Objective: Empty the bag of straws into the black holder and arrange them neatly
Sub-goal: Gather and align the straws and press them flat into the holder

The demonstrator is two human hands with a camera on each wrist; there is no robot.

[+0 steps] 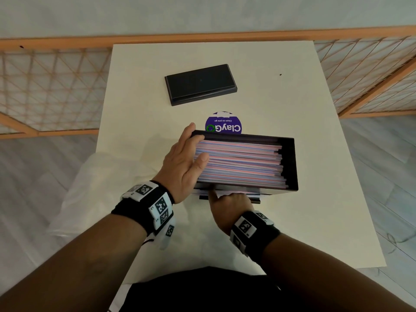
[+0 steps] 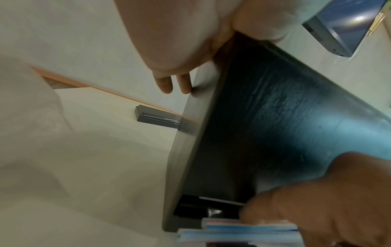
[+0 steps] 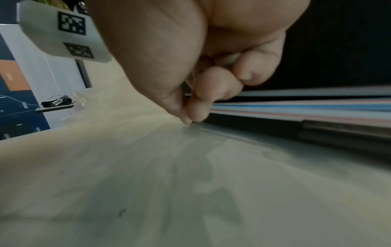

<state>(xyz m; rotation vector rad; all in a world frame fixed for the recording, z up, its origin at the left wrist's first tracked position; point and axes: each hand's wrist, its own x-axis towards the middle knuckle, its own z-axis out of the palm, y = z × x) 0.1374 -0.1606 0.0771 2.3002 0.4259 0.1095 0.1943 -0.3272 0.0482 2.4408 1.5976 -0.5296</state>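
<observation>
Striped straws (image 1: 238, 163) fill black holder (image 1: 290, 163) at table (image 1: 304, 221) centre, lying lengthwise, 9 to 3 o'clock. Some poke out through slot at 6 o'clock. Your left hand (image 1: 186, 161), fingers straight, presses holder's 9 o'clock end, likely squaring straw tips. Your right hand (image 1: 227, 206), fingers curled, pinches protruding straws, probably feeding them back. Black lid (image 1: 200, 84) at 12 o'clock, set aside. Purple sticker (image 1: 222, 126) between. Clear bag (image 1: 90, 188) at 8 o'clock, seemingly emptied.
</observation>
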